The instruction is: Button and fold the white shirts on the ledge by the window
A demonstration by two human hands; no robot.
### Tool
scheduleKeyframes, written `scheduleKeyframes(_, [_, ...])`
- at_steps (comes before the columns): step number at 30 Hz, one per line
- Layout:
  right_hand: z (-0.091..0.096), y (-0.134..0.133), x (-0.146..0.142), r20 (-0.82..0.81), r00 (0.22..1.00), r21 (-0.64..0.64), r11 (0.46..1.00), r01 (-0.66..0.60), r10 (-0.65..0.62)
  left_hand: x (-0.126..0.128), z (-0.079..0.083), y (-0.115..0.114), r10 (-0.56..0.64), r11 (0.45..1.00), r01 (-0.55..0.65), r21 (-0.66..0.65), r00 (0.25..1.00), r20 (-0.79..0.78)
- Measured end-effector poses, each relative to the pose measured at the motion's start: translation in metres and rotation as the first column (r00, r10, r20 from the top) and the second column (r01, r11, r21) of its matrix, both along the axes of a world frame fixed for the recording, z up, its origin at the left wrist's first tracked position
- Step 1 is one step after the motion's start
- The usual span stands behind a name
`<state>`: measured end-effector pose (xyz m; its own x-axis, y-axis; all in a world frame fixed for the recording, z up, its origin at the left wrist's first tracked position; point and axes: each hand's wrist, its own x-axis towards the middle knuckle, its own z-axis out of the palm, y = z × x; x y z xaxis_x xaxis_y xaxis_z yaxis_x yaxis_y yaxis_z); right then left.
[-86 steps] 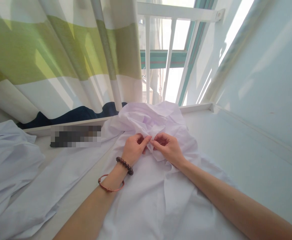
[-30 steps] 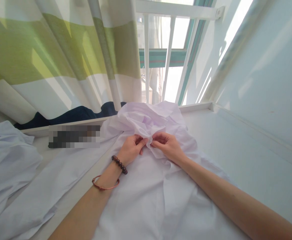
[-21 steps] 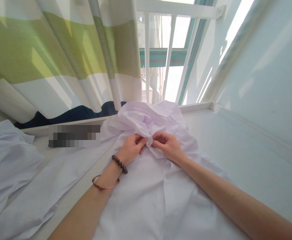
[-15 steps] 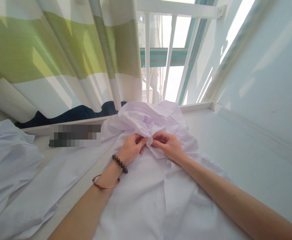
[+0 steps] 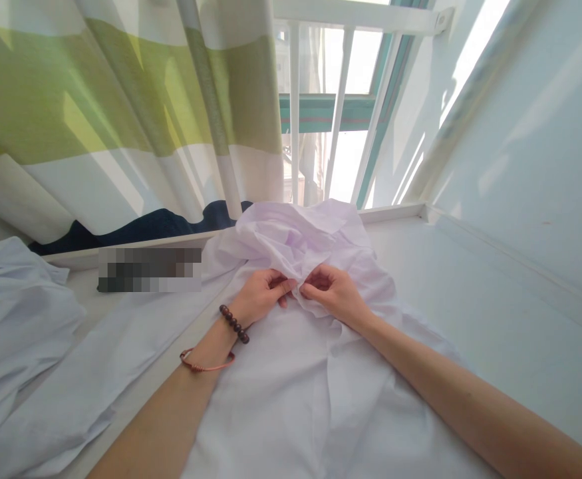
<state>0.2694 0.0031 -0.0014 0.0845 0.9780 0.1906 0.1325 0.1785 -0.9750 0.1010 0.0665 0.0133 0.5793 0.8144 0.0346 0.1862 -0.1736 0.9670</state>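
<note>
A white shirt lies spread on a white table, its upper part bunched in a heap near the window. My left hand, with a bead bracelet and a red cord on the wrist, pinches a fold of the shirt at its front opening. My right hand pinches the same fold from the other side, fingertips almost touching the left ones. Both hands are closed on the cloth.
Another white garment lies crumpled at the left. A long white sleeve stretches across the table's left half. A green and white striped curtain hangs behind, beside a white window grille. A pale wall rises at the right.
Both hands have stayed pinched on the shirt fold, with only small finger movements. My left wrist has shifted slightly left and down.
</note>
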Motion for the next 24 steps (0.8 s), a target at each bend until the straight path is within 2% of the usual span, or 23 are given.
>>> scheduleKeyframes(3, [0.001,0.0,0.0,0.003,1.0,0.0,1.0,0.004,-0.004,-0.001,0.0,0.0,0.007,1.0,-0.006,-0.024,1.0,0.013])
scheduleKeyframes(10, [0.009,0.001,0.003,-0.205,0.977,-0.074,0.994,-0.079,0.062,-0.006,0.002,0.001,-0.023,0.994,0.028,-0.104,0.999,0.045])
scheduleKeyframes(15, [0.011,0.0,0.004,-0.21,0.974,-0.081,0.992,-0.098,0.079,-0.005,0.003,0.0,0.01,0.993,-0.006,-0.114,0.999,0.04])
scheduleKeyframes(20, [0.012,0.0,0.005,-0.199,0.978,-0.068,0.995,-0.071,0.056,-0.005,0.008,-0.003,-0.028,0.995,0.033,-0.095,0.998,0.056])
scheduleKeyframes(24, [0.01,0.001,0.005,-0.18,0.981,-0.062,0.995,-0.081,0.068,-0.005,0.007,-0.002,-0.005,0.996,0.009,-0.087,0.999,0.047])
